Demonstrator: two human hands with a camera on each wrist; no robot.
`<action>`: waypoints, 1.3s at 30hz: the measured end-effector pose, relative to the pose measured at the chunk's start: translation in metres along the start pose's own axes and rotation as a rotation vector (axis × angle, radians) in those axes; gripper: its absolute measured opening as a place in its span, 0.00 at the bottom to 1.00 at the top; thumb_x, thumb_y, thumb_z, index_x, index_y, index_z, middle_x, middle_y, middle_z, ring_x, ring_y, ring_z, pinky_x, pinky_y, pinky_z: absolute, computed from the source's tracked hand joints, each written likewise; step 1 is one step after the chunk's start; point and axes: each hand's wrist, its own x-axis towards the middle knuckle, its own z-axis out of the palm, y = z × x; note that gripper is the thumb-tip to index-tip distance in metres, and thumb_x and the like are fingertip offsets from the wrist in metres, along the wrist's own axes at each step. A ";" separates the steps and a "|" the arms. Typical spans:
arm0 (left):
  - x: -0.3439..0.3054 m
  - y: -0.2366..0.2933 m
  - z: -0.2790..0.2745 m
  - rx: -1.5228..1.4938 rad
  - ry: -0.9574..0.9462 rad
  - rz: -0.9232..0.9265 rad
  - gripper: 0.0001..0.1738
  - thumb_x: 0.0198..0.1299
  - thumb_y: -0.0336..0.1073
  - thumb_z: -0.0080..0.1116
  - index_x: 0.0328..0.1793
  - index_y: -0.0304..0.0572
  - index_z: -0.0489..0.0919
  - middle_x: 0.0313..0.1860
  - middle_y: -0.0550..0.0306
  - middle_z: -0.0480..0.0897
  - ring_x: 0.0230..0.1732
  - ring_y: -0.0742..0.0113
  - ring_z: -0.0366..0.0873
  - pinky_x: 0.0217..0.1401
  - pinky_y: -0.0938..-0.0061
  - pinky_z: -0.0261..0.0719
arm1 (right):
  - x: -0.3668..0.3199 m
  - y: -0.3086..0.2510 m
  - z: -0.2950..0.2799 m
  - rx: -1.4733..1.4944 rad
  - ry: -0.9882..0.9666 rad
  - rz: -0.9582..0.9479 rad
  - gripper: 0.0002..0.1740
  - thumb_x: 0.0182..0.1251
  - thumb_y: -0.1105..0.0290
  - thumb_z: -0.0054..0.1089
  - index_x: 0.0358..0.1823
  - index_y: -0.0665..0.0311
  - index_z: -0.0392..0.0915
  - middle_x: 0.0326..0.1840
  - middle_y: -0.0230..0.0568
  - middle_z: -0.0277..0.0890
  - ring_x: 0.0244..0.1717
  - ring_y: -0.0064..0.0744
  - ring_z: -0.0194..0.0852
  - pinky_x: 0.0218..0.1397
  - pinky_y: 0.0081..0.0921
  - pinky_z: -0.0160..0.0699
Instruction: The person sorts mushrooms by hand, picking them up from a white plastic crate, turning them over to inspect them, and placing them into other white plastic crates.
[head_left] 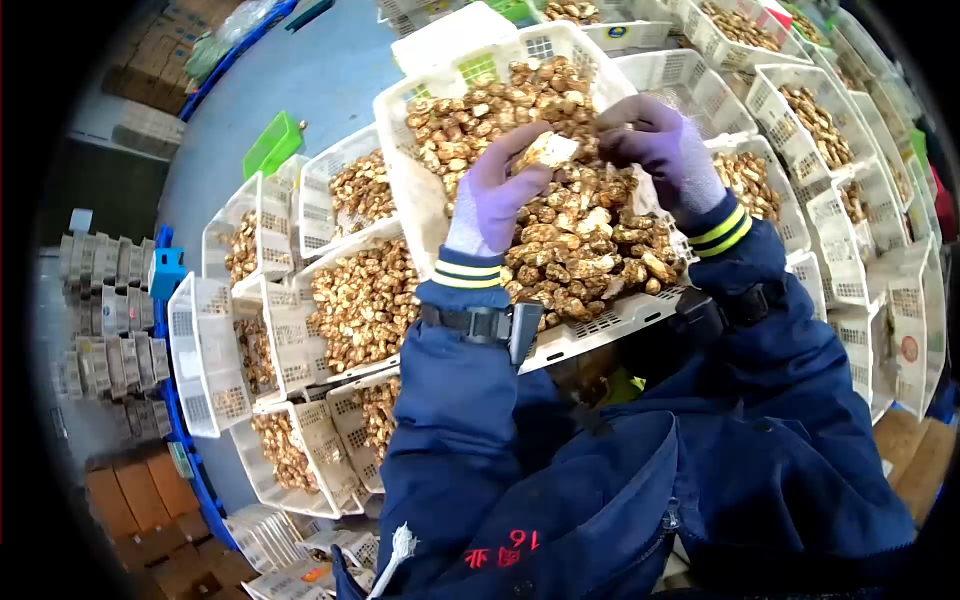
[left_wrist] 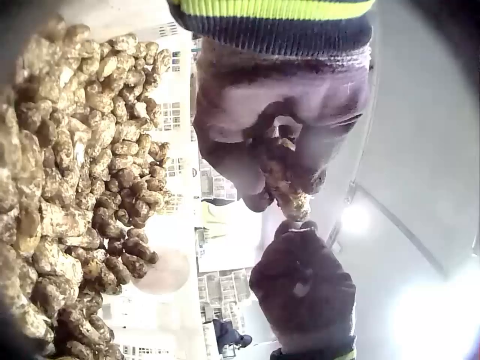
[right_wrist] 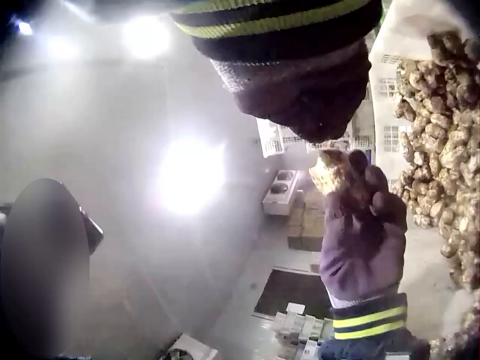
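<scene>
My left hand (head_left: 500, 195), in a purple glove, pinches a pale, brown-flecked mushroom (head_left: 553, 150) between thumb and fingers above a heaped crate. In the right wrist view the mushroom (right_wrist: 330, 171) stands up from the left fingers. My right hand (head_left: 665, 155), gloved alike, is just across from it with fingers bent and their tips drawn together. The left wrist view has the right hand (left_wrist: 304, 289) with its fingertips right by the mushroom's end; I cannot tell if they hold anything. Below both hands, brown and white mushrooms (head_left: 570, 240) fill the white crate (head_left: 400, 190).
More white crates of mushrooms stand on the left (head_left: 365, 300) and on the right (head_left: 815, 125). A white lid-like block (head_left: 455, 38) is behind the main crate. A green basket (head_left: 272, 145) sits on the blue floor (head_left: 225, 120).
</scene>
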 end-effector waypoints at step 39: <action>0.206 -0.068 -0.034 1.274 -0.088 0.226 0.27 0.60 0.29 0.53 0.68 0.44 0.72 0.62 0.44 0.77 0.62 0.50 0.76 0.64 0.60 0.73 | -0.095 0.021 -0.063 -0.689 0.076 0.276 0.40 0.62 0.76 0.55 0.76 0.69 0.51 0.72 0.63 0.60 0.73 0.56 0.60 0.75 0.38 0.59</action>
